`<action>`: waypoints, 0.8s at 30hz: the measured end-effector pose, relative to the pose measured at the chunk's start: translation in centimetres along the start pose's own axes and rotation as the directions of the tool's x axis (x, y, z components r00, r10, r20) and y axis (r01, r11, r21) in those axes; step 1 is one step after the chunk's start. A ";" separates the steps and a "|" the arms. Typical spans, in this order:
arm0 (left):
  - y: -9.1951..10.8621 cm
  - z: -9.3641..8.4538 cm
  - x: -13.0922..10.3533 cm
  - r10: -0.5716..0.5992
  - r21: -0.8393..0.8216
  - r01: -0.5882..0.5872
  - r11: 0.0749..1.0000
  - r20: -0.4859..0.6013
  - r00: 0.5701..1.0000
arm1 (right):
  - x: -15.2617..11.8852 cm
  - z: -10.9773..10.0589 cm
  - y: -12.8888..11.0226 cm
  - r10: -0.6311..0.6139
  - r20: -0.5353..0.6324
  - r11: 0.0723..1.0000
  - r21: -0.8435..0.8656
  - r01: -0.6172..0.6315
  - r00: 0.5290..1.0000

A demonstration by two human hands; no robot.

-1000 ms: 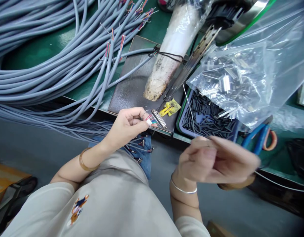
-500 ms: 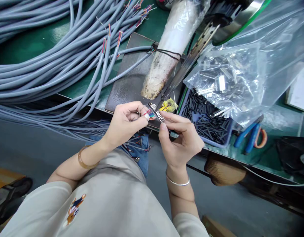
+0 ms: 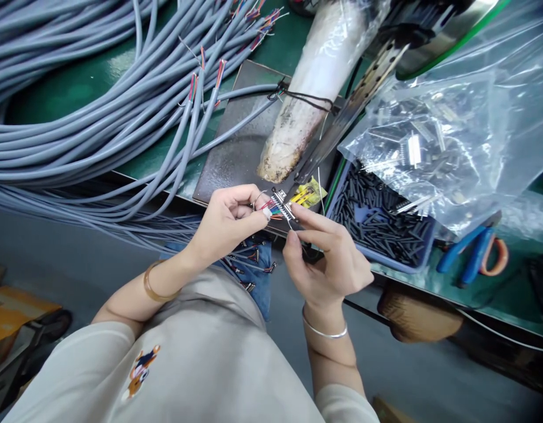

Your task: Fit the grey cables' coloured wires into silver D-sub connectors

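Note:
My left hand (image 3: 233, 220) is closed in a pinch on a bundle of thin coloured wires (image 3: 267, 207). The wires run to a metal multi-pin connector (image 3: 282, 205) just right of the fingertips. My right hand (image 3: 328, 252) pinches a fine silvery wire (image 3: 290, 225) between thumb and finger. Its index fingertip is at the connector's right end; whether it touches cannot be made out. Above the connector, a dark metal rod (image 3: 337, 135) slants down beside a white wrapped tube (image 3: 297, 111), its lower end close to the connector. A crumpled yellow piece (image 3: 310, 192) lies behind.
Many grey cables (image 3: 99, 135) with stripped ends cover the bench's left. On the right stand a blue tray (image 3: 423, 258) of short black tubes, a clear bag (image 3: 429, 135) of metal parts, and blue-handled pliers (image 3: 476, 255). Finished-looking cable ends (image 3: 253, 258) hang over my lap.
The whole view has shifted, so the bench things sit farther right. My right index finger has straightened and parted from the thumb, and more of the connector and the fine wire shows.

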State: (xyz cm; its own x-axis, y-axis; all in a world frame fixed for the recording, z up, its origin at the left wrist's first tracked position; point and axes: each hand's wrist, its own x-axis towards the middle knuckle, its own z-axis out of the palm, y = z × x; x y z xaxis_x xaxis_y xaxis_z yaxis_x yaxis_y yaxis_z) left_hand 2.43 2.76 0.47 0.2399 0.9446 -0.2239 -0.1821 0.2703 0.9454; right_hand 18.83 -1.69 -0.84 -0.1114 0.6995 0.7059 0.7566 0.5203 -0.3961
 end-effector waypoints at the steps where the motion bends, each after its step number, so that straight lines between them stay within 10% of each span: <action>1: -0.1 0.0 0.0 -0.003 -0.003 0.003 1.000 0.004 1.000 | -0.1 0.0 0.0 -0.014 -0.010 1.000 -0.014 0.014 1.000; 11: -0.1 -0.5 -1.0 -0.075 -0.069 0.084 0.994 0.115 0.990 | -0.3 -0.1 -0.3 0.324 0.074 0.895 0.300 -0.331 0.943; 24: -0.3 0.3 -0.7 0.103 0.027 -0.102 0.994 -0.050 0.993 | -0.1 0.5 -0.5 0.022 -0.024 0.999 -0.025 -0.023 0.999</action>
State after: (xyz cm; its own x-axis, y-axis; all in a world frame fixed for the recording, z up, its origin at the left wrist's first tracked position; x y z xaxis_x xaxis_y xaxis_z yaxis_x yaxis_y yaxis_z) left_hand 2.61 1.96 0.41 0.1715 0.9756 -0.1368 -0.1794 0.1674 0.9694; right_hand 18.17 -1.80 -1.05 -0.0789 0.6987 0.7110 0.7748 0.4917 -0.3973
